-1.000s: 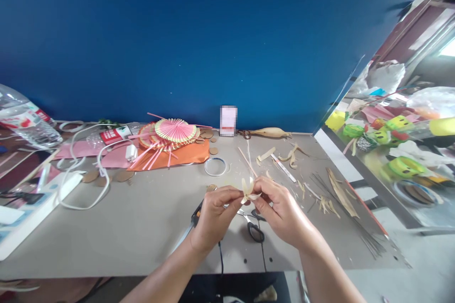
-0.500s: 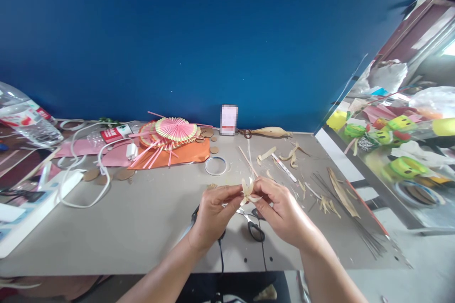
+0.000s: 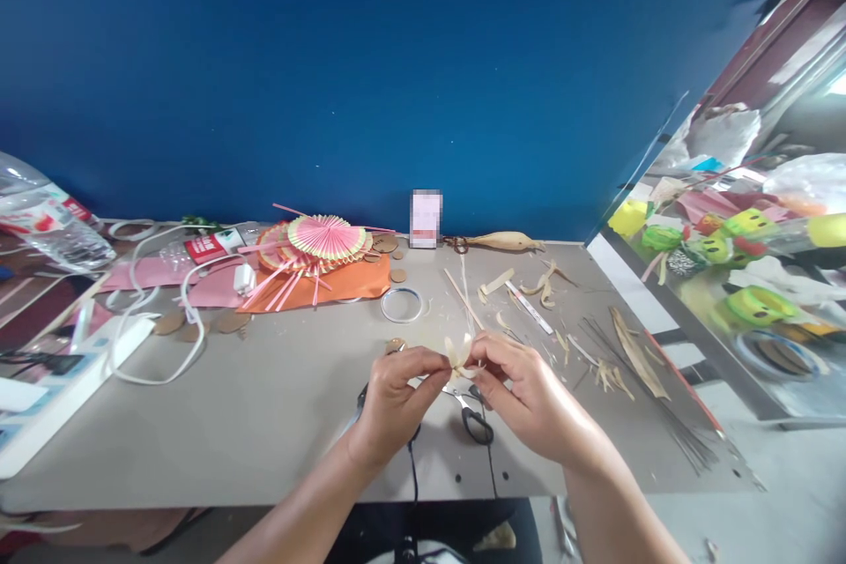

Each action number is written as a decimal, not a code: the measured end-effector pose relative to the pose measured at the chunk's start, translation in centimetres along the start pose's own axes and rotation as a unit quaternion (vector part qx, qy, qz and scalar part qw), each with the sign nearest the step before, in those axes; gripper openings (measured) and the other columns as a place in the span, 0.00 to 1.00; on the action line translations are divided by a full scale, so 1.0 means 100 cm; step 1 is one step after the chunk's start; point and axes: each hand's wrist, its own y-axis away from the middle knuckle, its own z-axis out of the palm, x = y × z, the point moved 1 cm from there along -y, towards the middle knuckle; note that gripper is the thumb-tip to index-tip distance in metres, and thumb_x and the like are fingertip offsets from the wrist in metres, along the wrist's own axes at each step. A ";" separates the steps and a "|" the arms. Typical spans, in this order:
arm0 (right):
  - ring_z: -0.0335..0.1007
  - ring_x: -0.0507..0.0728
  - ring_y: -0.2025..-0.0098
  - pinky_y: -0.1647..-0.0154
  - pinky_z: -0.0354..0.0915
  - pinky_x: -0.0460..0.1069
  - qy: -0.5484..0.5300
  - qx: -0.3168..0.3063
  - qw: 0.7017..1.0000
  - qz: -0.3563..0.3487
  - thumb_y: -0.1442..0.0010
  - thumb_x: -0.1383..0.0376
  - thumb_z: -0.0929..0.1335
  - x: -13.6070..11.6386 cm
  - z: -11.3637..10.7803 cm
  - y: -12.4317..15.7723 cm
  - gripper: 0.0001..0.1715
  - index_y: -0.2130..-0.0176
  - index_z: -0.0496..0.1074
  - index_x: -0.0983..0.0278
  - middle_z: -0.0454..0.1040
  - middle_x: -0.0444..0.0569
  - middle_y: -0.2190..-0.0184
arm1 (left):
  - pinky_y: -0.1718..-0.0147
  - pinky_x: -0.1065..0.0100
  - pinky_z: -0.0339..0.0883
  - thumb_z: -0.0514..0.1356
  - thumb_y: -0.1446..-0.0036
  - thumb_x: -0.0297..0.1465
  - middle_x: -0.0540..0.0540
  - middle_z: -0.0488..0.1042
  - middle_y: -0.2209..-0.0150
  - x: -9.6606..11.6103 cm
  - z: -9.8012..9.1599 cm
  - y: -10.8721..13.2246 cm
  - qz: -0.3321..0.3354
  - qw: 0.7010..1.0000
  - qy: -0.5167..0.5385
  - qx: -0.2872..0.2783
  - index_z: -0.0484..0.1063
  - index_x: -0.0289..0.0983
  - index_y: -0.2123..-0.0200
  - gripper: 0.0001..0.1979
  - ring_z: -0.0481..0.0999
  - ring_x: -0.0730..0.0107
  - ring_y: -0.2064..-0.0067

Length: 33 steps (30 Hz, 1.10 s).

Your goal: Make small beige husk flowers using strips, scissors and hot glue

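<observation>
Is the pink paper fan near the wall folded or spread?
Spread: the pink paper fan shows pleats radiating in a rounded shape.

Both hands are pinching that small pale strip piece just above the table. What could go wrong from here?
1. The pale strip piece is held only by the fingertips of the left hand and right hand; its thin loops may tear or slip loose.
2. The scissors lie right beneath the hands; a lowered hand might catch the blades.
3. The black cord runs off the near edge of the table; a forearm could snag it.
</observation>
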 end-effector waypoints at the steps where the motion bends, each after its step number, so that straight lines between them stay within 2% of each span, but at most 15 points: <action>1: 0.60 0.51 0.71 0.70 0.56 0.45 -0.003 0.002 1.000 0.000 0.41 0.71 0.58 0.000 0.000 0.001 0.09 0.68 0.65 0.63 0.66 0.45 0.72 | 0.75 0.75 0.64 0.57 0.49 0.23 0.48 0.72 0.80 0.000 0.000 0.001 0.007 1.000 0.001 0.000 0.71 0.34 0.77 0.06 0.70 0.76 0.77; 6: 0.61 0.51 0.72 0.70 0.58 0.45 -0.026 0.013 1.000 0.003 0.43 0.72 0.59 -0.001 0.005 0.005 0.09 0.67 0.66 0.63 0.67 0.45 0.72 | 0.76 0.75 0.63 0.56 0.49 0.23 0.48 0.72 0.79 -0.005 0.000 0.010 0.009 1.000 -0.005 0.003 0.71 0.34 0.76 0.07 0.70 0.75 0.77; 11: 0.61 0.47 0.78 0.76 0.59 0.43 -0.090 0.004 0.995 0.036 0.42 0.69 0.59 0.000 0.010 0.009 0.08 0.67 0.67 0.63 0.67 0.43 0.73 | 0.75 0.74 0.64 0.56 0.49 0.22 0.47 0.73 0.77 -0.007 0.001 0.015 0.008 1.000 -0.013 0.012 0.71 0.35 0.74 0.05 0.70 0.75 0.76; 15: 0.63 0.46 0.80 0.78 0.62 0.42 -0.126 0.021 0.991 0.034 0.42 0.69 0.60 0.003 0.014 0.009 0.09 0.69 0.68 0.64 0.66 0.44 0.74 | 0.75 0.74 0.65 0.56 0.49 0.22 0.47 0.74 0.77 -0.002 0.002 0.014 0.013 0.999 -0.024 0.029 0.71 0.35 0.74 0.05 0.72 0.74 0.76; 24: 0.65 0.46 0.80 0.79 0.63 0.41 -0.156 0.037 0.985 0.057 0.45 0.73 0.60 0.007 0.020 0.009 0.11 0.69 0.70 0.64 0.68 0.44 0.73 | 0.76 0.74 0.65 0.58 0.51 0.22 0.48 0.74 0.78 0.000 0.002 0.013 0.012 0.999 -0.029 0.039 0.72 0.35 0.74 0.05 0.71 0.75 0.77; 33: 0.63 0.47 0.77 0.76 0.62 0.42 -0.147 0.046 0.986 0.058 0.47 0.73 0.62 0.009 0.022 0.010 0.12 0.62 0.68 0.63 0.68 0.44 0.72 | 0.75 0.73 0.65 0.57 0.51 0.22 0.47 0.73 0.78 -0.004 0.002 0.016 0.013 0.999 -0.004 0.040 0.71 0.35 0.75 0.05 0.71 0.74 0.76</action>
